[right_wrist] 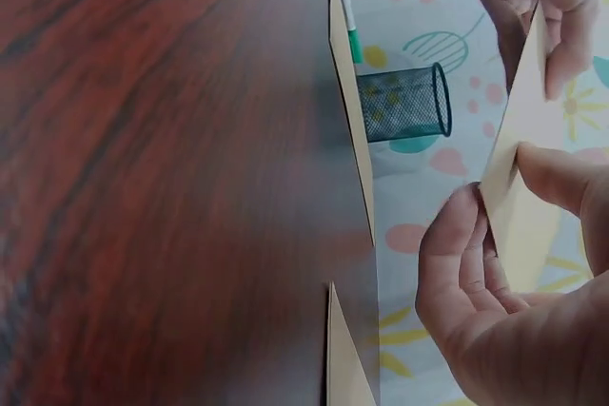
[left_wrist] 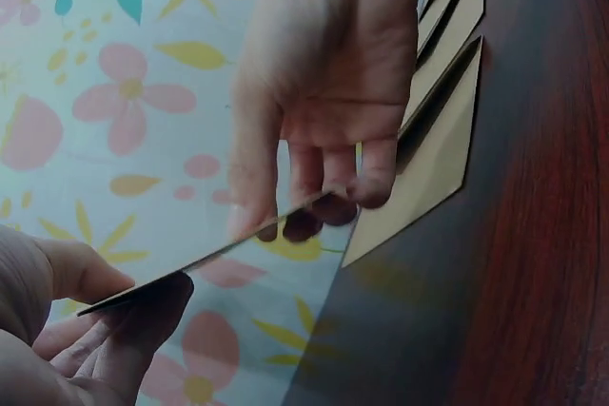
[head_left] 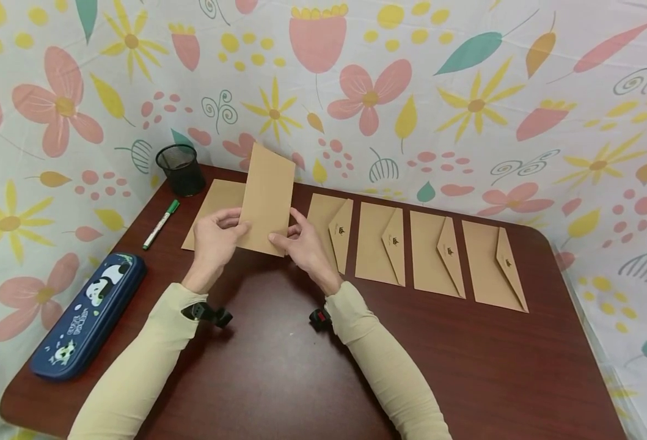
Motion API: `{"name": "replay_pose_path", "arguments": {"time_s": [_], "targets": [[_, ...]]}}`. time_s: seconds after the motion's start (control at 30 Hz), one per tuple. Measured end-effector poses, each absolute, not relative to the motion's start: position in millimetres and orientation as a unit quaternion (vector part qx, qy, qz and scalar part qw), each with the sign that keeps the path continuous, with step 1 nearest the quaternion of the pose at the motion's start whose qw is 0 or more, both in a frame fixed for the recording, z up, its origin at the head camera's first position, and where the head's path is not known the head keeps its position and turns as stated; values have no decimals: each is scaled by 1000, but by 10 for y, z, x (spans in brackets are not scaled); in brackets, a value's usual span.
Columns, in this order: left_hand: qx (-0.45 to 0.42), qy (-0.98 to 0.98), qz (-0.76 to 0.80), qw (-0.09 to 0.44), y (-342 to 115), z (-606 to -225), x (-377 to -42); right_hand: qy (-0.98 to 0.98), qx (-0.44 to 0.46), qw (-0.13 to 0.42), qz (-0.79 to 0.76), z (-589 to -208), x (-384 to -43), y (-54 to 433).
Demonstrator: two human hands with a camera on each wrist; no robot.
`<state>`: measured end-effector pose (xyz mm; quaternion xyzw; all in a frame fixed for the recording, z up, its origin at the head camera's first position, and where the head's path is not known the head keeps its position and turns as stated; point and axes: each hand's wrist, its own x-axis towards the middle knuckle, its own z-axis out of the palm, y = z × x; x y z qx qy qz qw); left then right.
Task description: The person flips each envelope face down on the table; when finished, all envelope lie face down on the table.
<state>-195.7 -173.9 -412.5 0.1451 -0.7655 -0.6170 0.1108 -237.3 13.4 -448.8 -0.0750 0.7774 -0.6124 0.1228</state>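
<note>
A plain brown kraft envelope (head_left: 268,195) is held up off the table between both hands, its blank face toward the head camera. My left hand (head_left: 215,241) pinches its lower left edge, thumb in front and fingers behind. On the opposite edge, my right hand (head_left: 305,244) grips the lower right part the same way. The left wrist view shows the envelope nearly edge-on, with the right hand (left_wrist: 328,73) across from the left. Behind the left hand, another brown envelope (head_left: 221,195) lies flat. An envelope with a pointed flap (head_left: 344,235) lies just beyond the right hand.
More flapped envelopes lie in a row to the right, ending with one (head_left: 493,263) near the table's right edge. A black mesh pen cup (head_left: 181,171), a green-capped marker (head_left: 160,225) and a blue panda pencil case (head_left: 89,318) stand or lie at the left. Floral cloth (head_left: 367,146) hangs behind.
</note>
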Motion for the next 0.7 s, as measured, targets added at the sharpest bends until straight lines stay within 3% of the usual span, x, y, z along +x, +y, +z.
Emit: {"name": "replay_pose_path", "arguments": {"time_s": [0.17, 0.43, 0.7], "targets": [[141, -783, -601, 78, -1811, -4218, -2022, 789, -75, 122, -598, -4476, -2374, 152], [103, -891, -439, 47, -1874, -4349, -2127, 873, -53, 116, -470, -4467, -2419, 109], [82, -927, -366, -1, -1975, -4650, -2394, 911, -20, 156, -382, -4494, -2513, 29]]}}
